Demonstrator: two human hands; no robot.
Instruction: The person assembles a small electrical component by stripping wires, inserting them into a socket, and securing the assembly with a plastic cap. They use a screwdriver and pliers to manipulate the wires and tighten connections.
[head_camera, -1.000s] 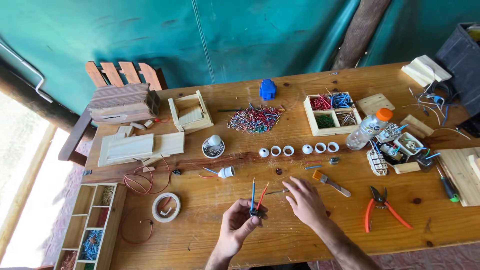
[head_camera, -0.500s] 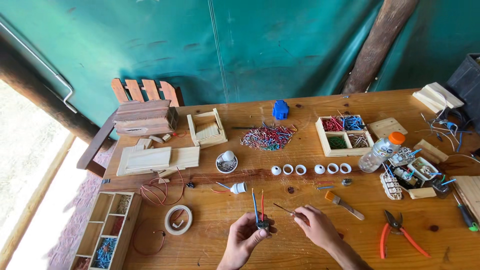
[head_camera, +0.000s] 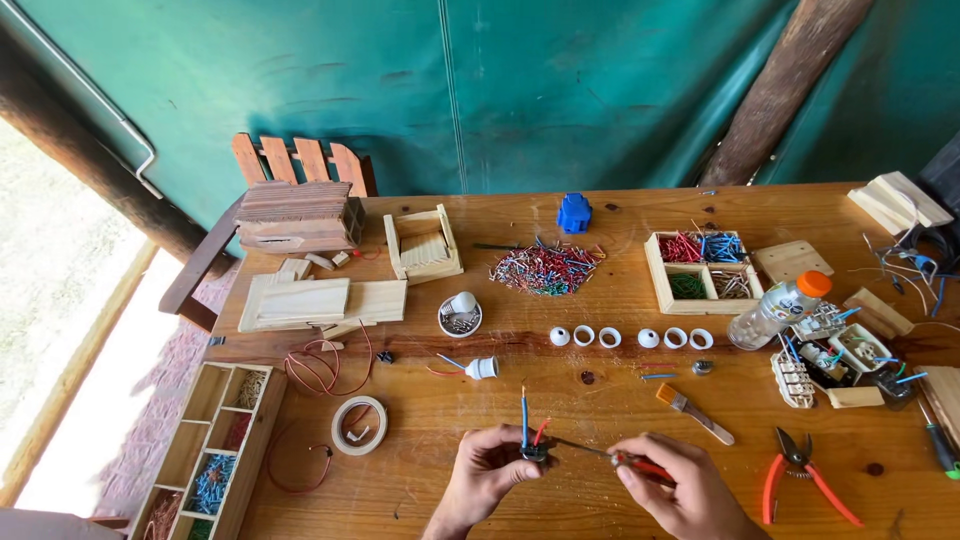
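Smooth varnished wooden table

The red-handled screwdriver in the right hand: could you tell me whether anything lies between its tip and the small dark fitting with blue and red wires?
Nothing visible does: the red-handled screwdriver in the right hand reaches straight to the small dark fitting pinched by the left hand.

A makeshift craft workshop: beyond the hands, a wooden table holds cut wires, pliers to their right, green tarp behind
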